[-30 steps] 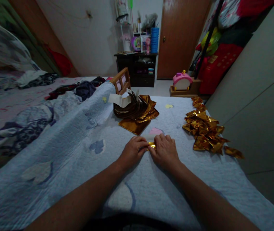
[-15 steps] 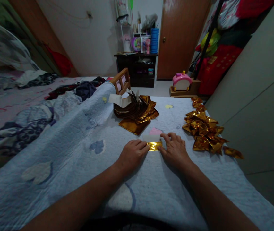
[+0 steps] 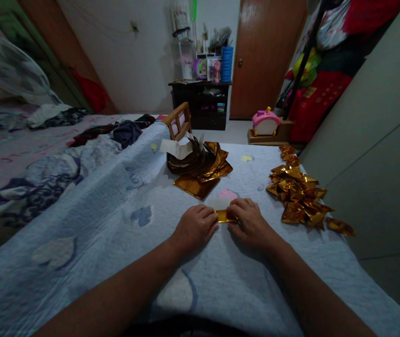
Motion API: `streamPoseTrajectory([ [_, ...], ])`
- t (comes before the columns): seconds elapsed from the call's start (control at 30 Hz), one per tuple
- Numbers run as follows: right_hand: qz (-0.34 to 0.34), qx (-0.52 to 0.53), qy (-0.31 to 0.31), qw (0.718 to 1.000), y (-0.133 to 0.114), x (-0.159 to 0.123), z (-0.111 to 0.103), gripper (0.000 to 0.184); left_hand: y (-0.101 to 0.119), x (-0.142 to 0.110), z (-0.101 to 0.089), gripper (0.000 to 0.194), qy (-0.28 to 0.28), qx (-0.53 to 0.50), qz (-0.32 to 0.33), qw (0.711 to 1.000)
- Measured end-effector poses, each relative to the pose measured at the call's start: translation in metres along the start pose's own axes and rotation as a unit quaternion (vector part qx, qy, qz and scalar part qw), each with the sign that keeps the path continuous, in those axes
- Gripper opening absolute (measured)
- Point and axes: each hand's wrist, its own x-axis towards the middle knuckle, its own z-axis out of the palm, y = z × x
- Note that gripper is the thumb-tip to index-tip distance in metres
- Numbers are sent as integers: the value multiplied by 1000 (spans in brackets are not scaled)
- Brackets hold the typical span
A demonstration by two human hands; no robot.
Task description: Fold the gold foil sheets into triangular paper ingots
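A sheet of gold foil paper [image 3: 222,216] lies on the quilt between my hands, its near part folded into a shiny gold strip and its white back showing beyond. My left hand [image 3: 196,225] is closed on the strip's left end, fingers together. At the other end my right hand [image 3: 248,219] grips the strip with bent fingers. Just past my hands is a fanned stack of gold foil sheets [image 3: 200,161], with a loose gold sheet [image 3: 197,186] under its near side. A pile of folded gold pieces [image 3: 296,192] sits to the right.
The pale blue quilt [image 3: 115,262] covers the bed and rises in a ridge on the left. Clothes [image 3: 126,133] lie beyond that ridge. A wooden bed rail [image 3: 179,120] stands behind the stack. At the right is a smooth pale panel [image 3: 379,154].
My right hand slid right along the strip, then came slightly back in over it. The gold strip first showed wider and now looks narrower. My left hand stayed at its end.
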Motion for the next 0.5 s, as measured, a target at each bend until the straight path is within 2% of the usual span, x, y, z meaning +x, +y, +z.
streamPoseTrajectory([
  [0.17,-18,-17,-15,1000,-2,5,7,15,-3,3,-1,18,6,-31,-15,999],
  [0.33,-35,-20,8,999,2,8,11,16,-8,6,4,11,50,-15,-3,999],
  [0.5,-58,-31,32,997,0,12,17,14,-8,9,5,19,82,-18,13,996],
])
